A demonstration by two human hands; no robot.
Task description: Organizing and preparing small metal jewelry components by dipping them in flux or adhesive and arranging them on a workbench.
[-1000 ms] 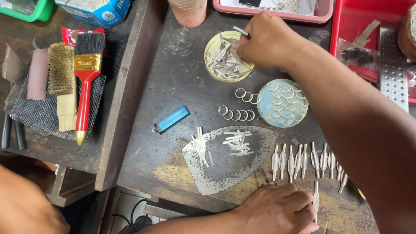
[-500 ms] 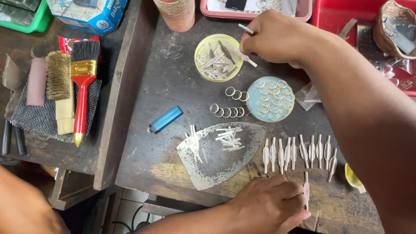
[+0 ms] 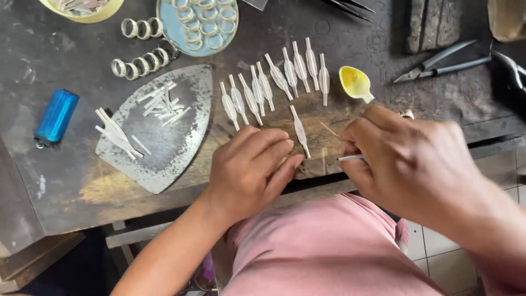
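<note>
My left hand point(image 3: 253, 169) rests curled on the front edge of the dark workbench point(image 3: 66, 181), fingertips beside a single flat silver leaf-shaped piece point(image 3: 299, 131). My right hand point(image 3: 408, 159) pinches a thin silver rod point(image 3: 349, 158) that points left toward that piece. Above both hands lies a row of several matching silver pieces point(image 3: 274, 85). A small yellow spoon point(image 3: 356, 83) lies just above my right hand.
An iron-shaped metal plate point(image 3: 164, 137) with short silver sticks lies left. Silver rings point(image 3: 141, 61) sit near a blue dish point(image 3: 200, 24) of rings and a yellow dish point(image 3: 87, 8). A blue lighter point(image 3: 56, 116) is far left; pliers point(image 3: 438, 63) far right.
My right hand has come down from the yellow dish at the back to the bench's front edge with a thin rod. The view has closed in on the hands.
</note>
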